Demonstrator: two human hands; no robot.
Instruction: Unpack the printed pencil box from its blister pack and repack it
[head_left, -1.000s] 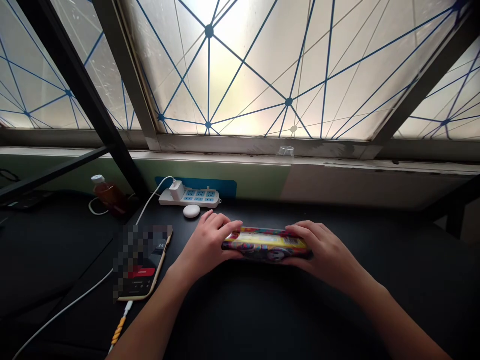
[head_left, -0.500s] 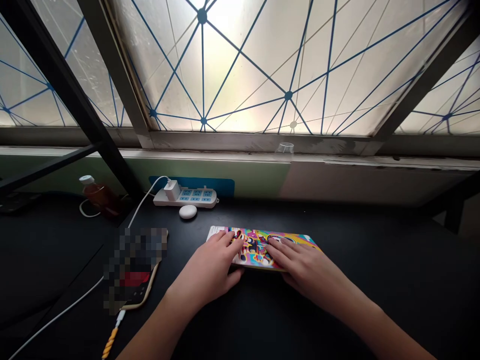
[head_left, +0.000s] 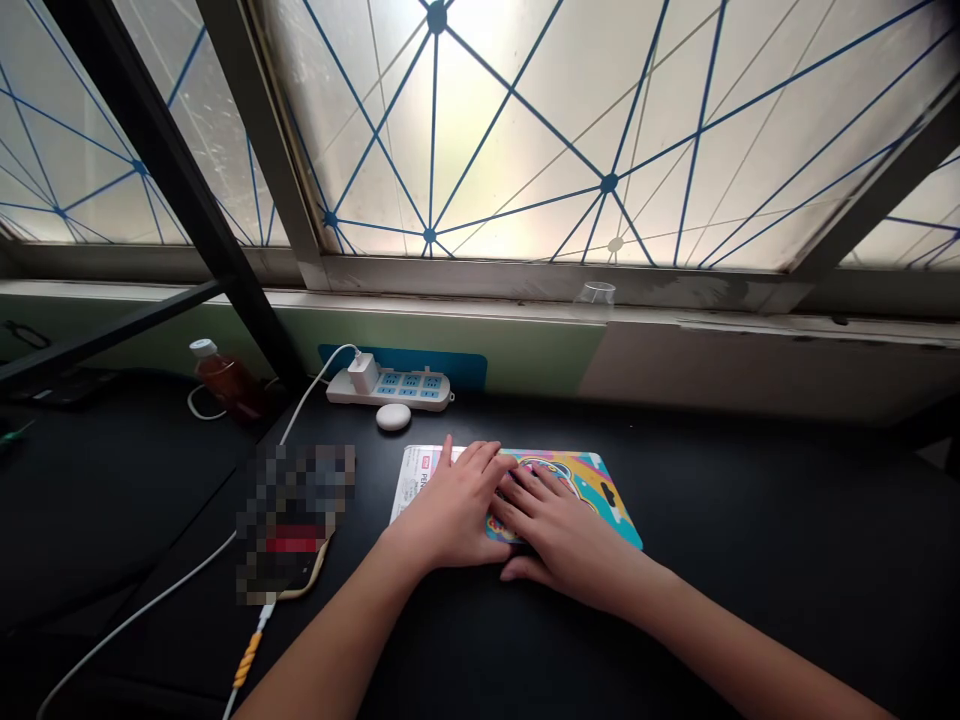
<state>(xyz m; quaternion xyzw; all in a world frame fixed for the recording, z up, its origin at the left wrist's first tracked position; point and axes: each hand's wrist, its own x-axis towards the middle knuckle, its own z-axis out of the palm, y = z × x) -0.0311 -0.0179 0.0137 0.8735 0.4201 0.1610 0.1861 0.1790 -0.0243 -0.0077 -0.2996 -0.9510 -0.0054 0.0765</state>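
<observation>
A flat, colourful printed pack [head_left: 611,505] with a hanging hole at its right end lies on the black desk. Small print, starting with "PEN", shows on its white left end. My left hand [head_left: 465,505] rests palm down across the pack's left-centre, fingers stretched out and thumb along the near edge. Beside it, touching or nearly so, my right hand [head_left: 559,535] lies on the middle with its fingers extended and thumb off the near edge. Between them the hands hide much of the pack's middle.
A phone [head_left: 300,585], partly blurred, lies left with a charging cable [head_left: 246,660]. Behind stand a white power strip [head_left: 412,388] with a plug and a white oval case [head_left: 394,417]. A bottle [head_left: 229,380] stands back left; a clear cup [head_left: 598,295] sits on the windowsill.
My hands have come closer together over the pack's middle, uncovering more of both ends. The pack now looks flatter on the desk. The whole view has shifted slightly.
</observation>
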